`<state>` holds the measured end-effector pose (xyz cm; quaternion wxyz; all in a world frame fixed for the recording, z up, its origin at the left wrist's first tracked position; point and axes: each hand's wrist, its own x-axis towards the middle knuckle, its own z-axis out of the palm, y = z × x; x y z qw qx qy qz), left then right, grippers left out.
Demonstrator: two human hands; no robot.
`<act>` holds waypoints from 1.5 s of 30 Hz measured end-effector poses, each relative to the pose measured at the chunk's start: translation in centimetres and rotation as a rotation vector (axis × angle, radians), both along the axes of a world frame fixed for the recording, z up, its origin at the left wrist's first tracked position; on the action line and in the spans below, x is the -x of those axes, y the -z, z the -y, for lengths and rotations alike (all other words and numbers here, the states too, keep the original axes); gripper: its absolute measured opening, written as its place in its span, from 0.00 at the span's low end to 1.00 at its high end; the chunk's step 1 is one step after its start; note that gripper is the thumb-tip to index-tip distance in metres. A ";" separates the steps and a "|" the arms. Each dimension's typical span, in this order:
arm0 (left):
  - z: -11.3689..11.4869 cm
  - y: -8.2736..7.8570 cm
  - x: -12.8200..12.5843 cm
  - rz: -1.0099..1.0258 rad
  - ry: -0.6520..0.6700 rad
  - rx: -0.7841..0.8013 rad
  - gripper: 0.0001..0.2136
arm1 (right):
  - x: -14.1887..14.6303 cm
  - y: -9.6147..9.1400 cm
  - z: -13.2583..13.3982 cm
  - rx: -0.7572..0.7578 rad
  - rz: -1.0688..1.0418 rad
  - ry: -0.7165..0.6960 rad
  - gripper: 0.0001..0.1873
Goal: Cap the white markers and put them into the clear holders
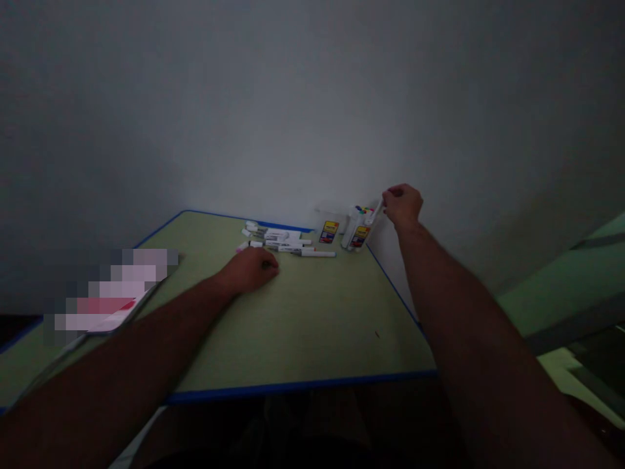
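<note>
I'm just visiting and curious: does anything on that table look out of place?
Mildly: several markers lie loose in an untidy cluster left of the clear cases, some seemingly uncapped. A small dark speck stands out toward the front right of the table; I can't tell what it is.

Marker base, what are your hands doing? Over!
Right hand pinching white marker, tilted by marker-filled case. Left hand loosely curled beside loose markers. Second case stands alongside, apparently not blocking.

The table (322, 326) has passing room at near right, but markers (319, 254) and plastic cases (329, 232) obstruct its back.
</note>
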<state>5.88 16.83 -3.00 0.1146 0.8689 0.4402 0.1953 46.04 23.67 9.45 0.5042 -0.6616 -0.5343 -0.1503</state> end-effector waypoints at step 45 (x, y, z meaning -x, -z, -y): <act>0.4 -0.5 0.3 0.007 -0.014 0.052 0.16 | 13.0 10.1 7.0 0.155 -0.163 -0.265 0.19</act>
